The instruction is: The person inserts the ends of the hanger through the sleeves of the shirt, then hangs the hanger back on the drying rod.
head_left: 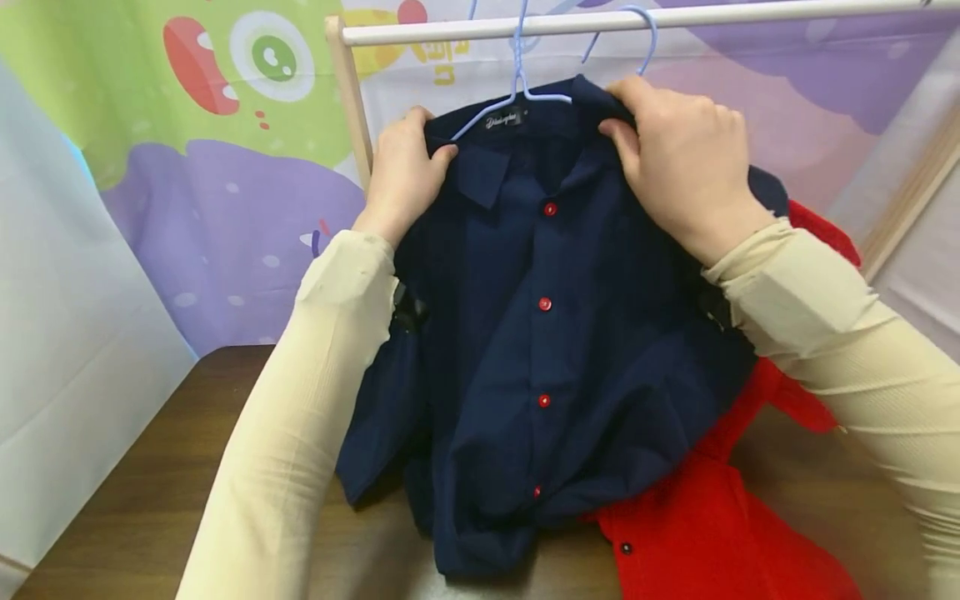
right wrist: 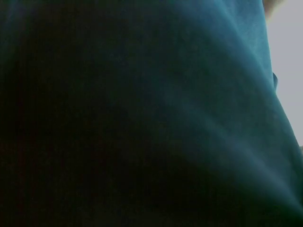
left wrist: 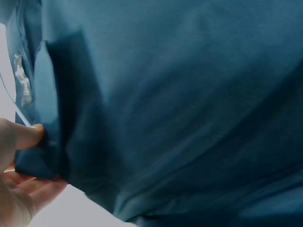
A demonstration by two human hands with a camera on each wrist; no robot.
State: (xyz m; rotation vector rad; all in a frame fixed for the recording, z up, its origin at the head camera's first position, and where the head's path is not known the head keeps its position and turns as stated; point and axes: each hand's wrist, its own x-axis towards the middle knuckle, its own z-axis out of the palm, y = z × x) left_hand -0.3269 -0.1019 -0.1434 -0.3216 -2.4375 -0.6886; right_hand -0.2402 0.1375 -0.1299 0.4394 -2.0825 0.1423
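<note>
A navy shirt point(head_left: 495, 275) with red buttons hangs in the head view, its collar around a light blue hanger point(head_left: 517, 83) hooked over the white rail. My left hand point(head_left: 405, 171) pinches the shirt at the shoulder beside the collar, thumb in front. In the left wrist view that hand point(left wrist: 21, 175) grips the cloth close to the hanger's arm. On the other side, my right hand point(head_left: 686, 158) holds the collar and shoulder between thumb and fingers. Dark navy cloth point(right wrist: 142, 113) fills most of the right wrist view and hides the right fingers.
The white rail point(head_left: 720, 15) runs across the top on a wooden post point(head_left: 351, 100). A second blue hanger point(head_left: 648, 42) hangs at its right. A red garment point(head_left: 720, 525) lies on the brown table point(head_left: 150, 467) behind the shirt. A cartoon curtain point(head_left: 240, 217) stands behind.
</note>
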